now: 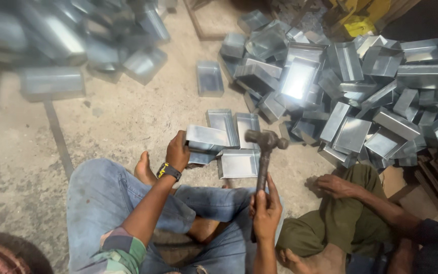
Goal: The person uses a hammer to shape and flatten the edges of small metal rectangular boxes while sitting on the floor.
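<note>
Here the left hand (177,151) grips a folded sheet-metal box (206,139) by its near end, fingers wrapped over the edge, thumb side toward the wrist; the box lies directly at 3 o'clock of those fingers, tilted, resting on a few flat trays (238,163) on the floor (122,116). The right hand (265,212) is shut around the lower handle of a hammer (264,152), fingers curled fully about the shaft, with the dark metal head raised at 12 o'clock of the fist and hovering just at 3 o'clock of the box, apart from it. A black watch (168,171) with a yellow mark sits on the left wrist. The boxes are thin, grey, shiny galvanised sheet, rectangular with sharp bent edges and open tops. A large loose heap (361,86) of them fills the view from 12 to 3 o'clock, and a blurred stack (72,40) lies toward 10 o'clock. The floor is rough, dusty concrete. The person sits cross-legged in blue jeans (107,195), bare foot (144,170) showing. At 4 o'clock another person's hand (336,185) rests on an olive-trousered knee (351,213).
</note>
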